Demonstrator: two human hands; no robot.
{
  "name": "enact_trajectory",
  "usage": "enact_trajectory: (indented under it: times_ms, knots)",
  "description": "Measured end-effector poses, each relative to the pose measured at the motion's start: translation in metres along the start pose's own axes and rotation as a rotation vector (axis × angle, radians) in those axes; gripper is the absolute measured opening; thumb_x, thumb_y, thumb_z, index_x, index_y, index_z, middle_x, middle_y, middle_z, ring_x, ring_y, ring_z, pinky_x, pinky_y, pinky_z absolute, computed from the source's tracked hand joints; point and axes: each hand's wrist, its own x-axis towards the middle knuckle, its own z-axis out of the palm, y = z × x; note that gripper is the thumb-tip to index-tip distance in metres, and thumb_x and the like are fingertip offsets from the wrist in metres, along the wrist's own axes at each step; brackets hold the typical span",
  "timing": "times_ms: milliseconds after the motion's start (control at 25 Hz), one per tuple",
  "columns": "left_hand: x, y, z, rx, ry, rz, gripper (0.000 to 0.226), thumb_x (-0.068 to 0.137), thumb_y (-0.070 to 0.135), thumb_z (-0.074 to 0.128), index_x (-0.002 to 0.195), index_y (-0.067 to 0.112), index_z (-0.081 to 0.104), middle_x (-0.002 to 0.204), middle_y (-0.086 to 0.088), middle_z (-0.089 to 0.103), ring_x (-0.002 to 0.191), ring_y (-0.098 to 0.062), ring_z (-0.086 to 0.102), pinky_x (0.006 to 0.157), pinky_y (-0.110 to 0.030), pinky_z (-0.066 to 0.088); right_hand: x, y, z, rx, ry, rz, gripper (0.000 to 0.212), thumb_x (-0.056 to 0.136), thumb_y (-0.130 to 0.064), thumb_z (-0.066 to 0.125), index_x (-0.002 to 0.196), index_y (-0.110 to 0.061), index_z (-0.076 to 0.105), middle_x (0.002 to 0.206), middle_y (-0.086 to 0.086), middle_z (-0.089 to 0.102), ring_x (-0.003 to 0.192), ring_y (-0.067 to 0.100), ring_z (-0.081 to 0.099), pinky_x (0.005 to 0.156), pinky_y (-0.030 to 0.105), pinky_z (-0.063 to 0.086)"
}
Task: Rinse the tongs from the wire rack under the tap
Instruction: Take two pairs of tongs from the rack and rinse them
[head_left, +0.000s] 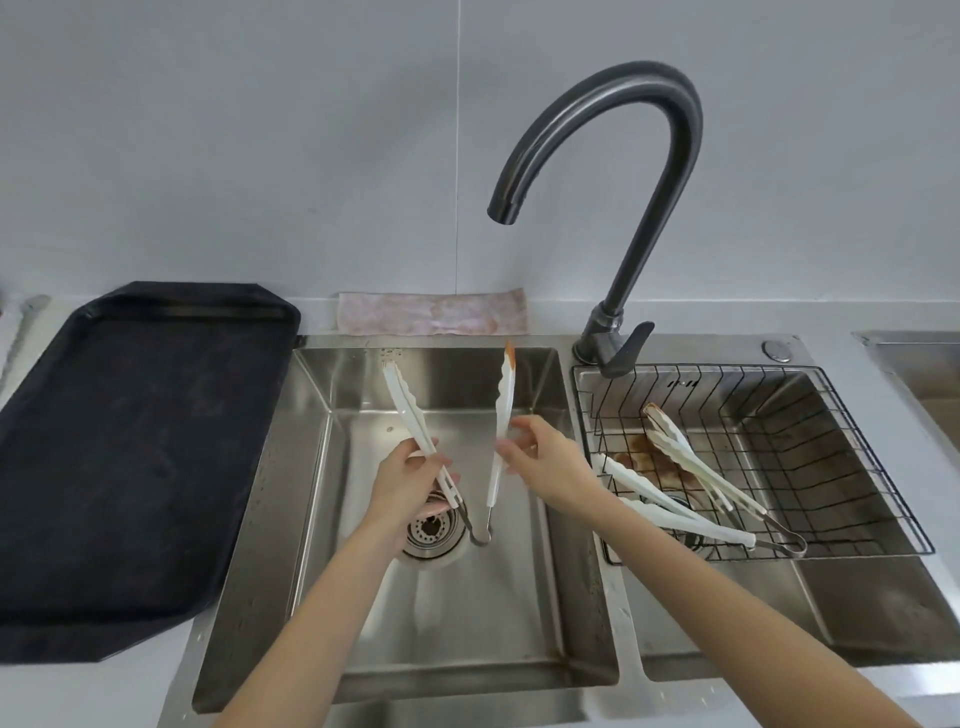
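White tongs (503, 400) with a metal hinge are held over the left sink basin (550, 571), arms spread in a V with tips up; the right tip has an orange stain. My left hand (402, 480) grips the left arm. My right hand (540, 457) pinches the right arm. The dark curved tap (670, 104) arches above with its spout over this basin, and no water runs. Two more white tongs (691, 462) lie in the black wire rack (883, 499) set in the right basin.
A large black tray (130, 457) lies on the counter to the left of the sink. A folded patterned cloth (431, 313) rests against the wall behind the left basin. The drain strainer (434, 532) sits below my left hand. Another steel surface (924, 364) is at far right.
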Motion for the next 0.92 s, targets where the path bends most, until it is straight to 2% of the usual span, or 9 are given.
enact_trajectory:
  times_ms: [80, 200, 320, 400, 480, 600, 680, 800, 920]
  knots:
    - [0.006, 0.002, 0.001, -0.030, 0.020, -0.004, 0.021, 0.087, 0.003, 0.049, 0.102, 0.018, 0.054, 0.085, -0.002, 0.063, 0.081, -0.023, 0.067, 0.064, -0.033, 0.057, 0.010, 0.001, -0.017, 0.014, 0.064, 0.010, 0.060, 0.089, -0.044, 0.052, 0.138, -0.012, 0.037, 0.112, 0.001, 0.062, 0.101, 0.016, 0.060, 0.080, 0.025, 0.048]
    - [0.013, 0.006, 0.002, -0.029, 0.024, 0.014, 0.024, 0.087, 0.004, 0.049, 0.105, 0.018, 0.055, 0.087, -0.002, 0.064, 0.087, -0.025, 0.067, 0.068, -0.035, 0.057, 0.020, 0.010, -0.051, 0.063, 0.321, -0.008, 0.058, 0.089, -0.040, 0.053, 0.136, -0.011, 0.037, 0.107, 0.000, 0.056, 0.081, 0.008, 0.058, 0.073, 0.023, 0.048]
    - [0.016, 0.010, 0.004, -0.001, 0.022, 0.032, 0.025, 0.085, 0.006, 0.052, 0.108, 0.015, 0.057, 0.085, -0.004, 0.064, 0.087, -0.024, 0.067, 0.068, -0.034, 0.058, 0.038, 0.019, -0.087, 0.029, 0.615, 0.038, 0.062, 0.087, -0.033, 0.058, 0.136, -0.005, 0.030, 0.132, 0.014, 0.035, 0.088, 0.019, 0.056, 0.084, 0.034, 0.046]
    - [0.017, 0.012, 0.007, 0.016, 0.025, 0.036, 0.026, 0.085, 0.007, 0.054, 0.109, 0.014, 0.058, 0.086, -0.003, 0.064, 0.086, -0.023, 0.067, 0.068, -0.034, 0.059, 0.055, 0.020, -0.107, 0.013, 0.616, 0.092, 0.064, 0.088, -0.031, 0.057, 0.138, -0.006, 0.027, 0.139, 0.017, 0.029, 0.098, 0.023, 0.051, 0.081, 0.031, 0.039]
    - [0.017, 0.013, 0.008, 0.020, 0.035, 0.036, 0.026, 0.085, 0.007, 0.054, 0.109, 0.015, 0.059, 0.087, -0.002, 0.065, 0.087, -0.023, 0.067, 0.072, -0.037, 0.058, 0.070, 0.021, -0.117, -0.043, 0.560, 0.099, 0.050, 0.091, -0.030, 0.053, 0.132, -0.006, 0.041, 0.132, 0.017, 0.045, 0.102, 0.024, 0.054, 0.077, 0.027, 0.039]
    - [0.016, 0.014, 0.008, -0.005, 0.047, 0.033, 0.021, 0.088, 0.008, 0.051, 0.101, 0.021, 0.059, 0.090, 0.001, 0.066, 0.089, -0.022, 0.067, 0.076, -0.040, 0.057, 0.076, 0.027, -0.113, -0.070, 0.577, 0.113, 0.036, 0.094, -0.031, 0.046, 0.113, -0.004, 0.058, 0.108, 0.017, 0.066, 0.087, 0.024, 0.056, 0.070, 0.027, 0.039]
    - [0.014, 0.012, 0.008, -0.018, 0.054, 0.038, 0.020, 0.089, 0.008, 0.049, 0.093, 0.024, 0.060, 0.093, 0.000, 0.066, 0.089, -0.022, 0.067, 0.072, -0.036, 0.057, 0.073, 0.030, -0.110, -0.044, 0.582, 0.125, 0.035, 0.094, -0.030, 0.045, 0.109, -0.003, 0.059, 0.103, 0.017, 0.067, 0.086, 0.026, 0.056, 0.069, 0.028, 0.038]
    - [0.007, 0.009, 0.006, 0.002, 0.068, 0.045, 0.019, 0.090, 0.008, 0.048, 0.095, 0.023, 0.059, 0.094, -0.001, 0.066, 0.087, -0.022, 0.067, 0.063, -0.031, 0.058, 0.070, 0.030, -0.110, -0.022, 0.583, 0.130, 0.034, 0.094, -0.028, 0.045, 0.107, -0.001, 0.060, 0.099, 0.017, 0.067, 0.081, 0.024, 0.053, 0.069, 0.027, 0.037]
    - [0.002, 0.004, 0.004, 0.031, 0.085, 0.032, 0.020, 0.089, 0.008, 0.049, 0.086, 0.022, 0.063, 0.086, -0.002, 0.066, 0.085, -0.023, 0.066, 0.066, -0.033, 0.058, 0.065, 0.032, -0.106, -0.009, 0.575, 0.104, 0.034, 0.094, -0.027, 0.045, 0.104, 0.002, 0.060, 0.093, 0.017, 0.065, 0.076, 0.021, 0.049, 0.068, 0.027, 0.035]
